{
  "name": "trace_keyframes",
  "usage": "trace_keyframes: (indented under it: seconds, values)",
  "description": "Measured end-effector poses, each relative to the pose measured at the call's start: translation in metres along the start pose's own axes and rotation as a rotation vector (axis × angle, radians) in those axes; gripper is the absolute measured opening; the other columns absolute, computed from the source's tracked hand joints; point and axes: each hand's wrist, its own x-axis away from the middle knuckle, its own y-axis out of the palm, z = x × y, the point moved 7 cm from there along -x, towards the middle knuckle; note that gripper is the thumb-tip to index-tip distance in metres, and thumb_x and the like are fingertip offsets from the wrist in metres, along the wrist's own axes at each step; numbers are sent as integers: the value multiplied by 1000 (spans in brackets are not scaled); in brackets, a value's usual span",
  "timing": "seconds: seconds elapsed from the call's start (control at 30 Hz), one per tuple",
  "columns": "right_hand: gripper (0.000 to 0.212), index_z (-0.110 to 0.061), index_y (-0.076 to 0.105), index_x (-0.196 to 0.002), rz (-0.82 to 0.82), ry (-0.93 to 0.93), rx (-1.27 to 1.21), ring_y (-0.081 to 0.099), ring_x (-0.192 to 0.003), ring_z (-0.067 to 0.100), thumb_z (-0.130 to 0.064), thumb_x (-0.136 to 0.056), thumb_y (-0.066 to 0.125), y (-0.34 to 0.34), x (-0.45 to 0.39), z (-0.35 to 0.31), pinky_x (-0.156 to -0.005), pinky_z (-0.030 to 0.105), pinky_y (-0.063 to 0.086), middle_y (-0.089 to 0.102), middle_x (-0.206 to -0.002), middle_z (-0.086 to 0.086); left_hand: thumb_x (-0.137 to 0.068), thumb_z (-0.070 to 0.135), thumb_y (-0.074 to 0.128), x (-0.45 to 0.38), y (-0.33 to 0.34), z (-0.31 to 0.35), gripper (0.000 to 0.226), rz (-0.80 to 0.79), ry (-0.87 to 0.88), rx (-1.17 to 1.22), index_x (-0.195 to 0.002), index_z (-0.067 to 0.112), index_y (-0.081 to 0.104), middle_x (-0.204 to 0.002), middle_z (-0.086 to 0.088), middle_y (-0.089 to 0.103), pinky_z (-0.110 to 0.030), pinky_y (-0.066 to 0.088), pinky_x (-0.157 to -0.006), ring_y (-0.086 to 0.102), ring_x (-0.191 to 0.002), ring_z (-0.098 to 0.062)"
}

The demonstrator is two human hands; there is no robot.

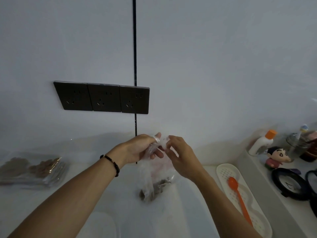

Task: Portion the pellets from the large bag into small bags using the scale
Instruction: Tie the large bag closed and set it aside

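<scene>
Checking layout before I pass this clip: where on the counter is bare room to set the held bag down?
Bare counter lies between the filled bags at left and the held bag. A narrower strip runs between that bag and the white tray with the orange spoon. The right ledge is crowded: bottle, figurine, jars.

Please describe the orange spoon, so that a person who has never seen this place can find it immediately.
Start from the three dark wall sockets and look down and right to the white counter. There a long white perforated tray lies near the right hand. The orange spoon lies in it, the only bright orange, long-handled thing there.
</scene>
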Motion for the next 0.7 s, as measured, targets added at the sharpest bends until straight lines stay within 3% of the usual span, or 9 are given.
trace_keyframes:
  seconds: [0.03, 0.1, 0.2, 0.33, 0.43, 0.5, 0.6, 0.7]
  values:
    - [13, -22, 55, -88, -11, -53, 112, 54, -116, 17, -12, -96, 55, 3, 1, -1, -88, 21, 42, 47, -137, 2, -99, 37, 51, 1, 0, -2, 37, -20, -8, 27, -95, 3, 65, -83, -13, 70, -20, 45, -52, 64, -64, -13]
    - [7, -16, 59, -94, 10, -148, 249, 55, -119, 23, -10, -95, 57, 7, 3, -3, -85, 23, 47, 37, -146, 6, -95, 29, 58, 1, -2, -5, 29, -34, -16, 39, -93, 2, 68, -79, -10, 70, -18, 45, -52, 62, -57, -8]
    - [4, -16, 65, -95, 52, -175, 266, 58, -116, 25, -14, -93, 62, 7, 1, -5, -81, 34, 54, 39, -146, 5, -90, 10, 65, -3, -7, -4, 13, -53, 33, -27, -95, -1, 71, -75, -5, 68, -16, 44, -53, 57, -57, -4]
    - [17, -19, 65, -102, 83, -69, 178, 58, -107, 15, -9, -89, 61, 2, -2, 2, -87, 27, 50, 54, -130, -3, -86, 3, 67, -5, -20, 5, 11, 78, 150, -378, -95, 7, 72, -75, -1, 64, -20, 46, -56, 55, -58, -6]
    - [32, -26, 55, -121, 107, 14, 119, 50, -108, 12, -10, -94, 49, -3, -10, 3, -92, 30, 45, 55, -121, -7, -84, 0, 66, -2, -13, 17, 18, 108, 309, -661, -88, 17, 70, -73, 6, 62, -20, 46, -57, 56, -59, -5]
    - [31, -26, 56, -124, 73, 45, 87, 50, -112, 12, -15, -99, 43, -3, -18, 6, -95, 28, 42, 60, -120, -7, -82, 0, 65, 1, -7, 23, 21, 162, 485, -866, -90, 19, 70, -80, 6, 63, -23, 47, -62, 57, -68, -8]
    - [30, -15, 65, -115, 11, 145, 2, 62, -94, 15, -23, -103, 38, 2, -26, 16, -80, 24, 46, 68, -102, -1, -85, 2, 62, 11, -5, 25, 18, 416, 804, -1082, -97, 14, 68, -89, -1, 60, -23, 45, -60, 55, -67, -15]
    - [54, 0, 68, -91, -77, 235, -177, 56, -68, 19, -43, -101, 37, 15, -27, 20, -67, 32, 44, 69, -89, 22, -84, 0, 60, 18, -5, 19, 21, 568, 984, -1055, -95, 17, 56, -83, -3, 59, -29, 47, -49, 53, -56, -20]
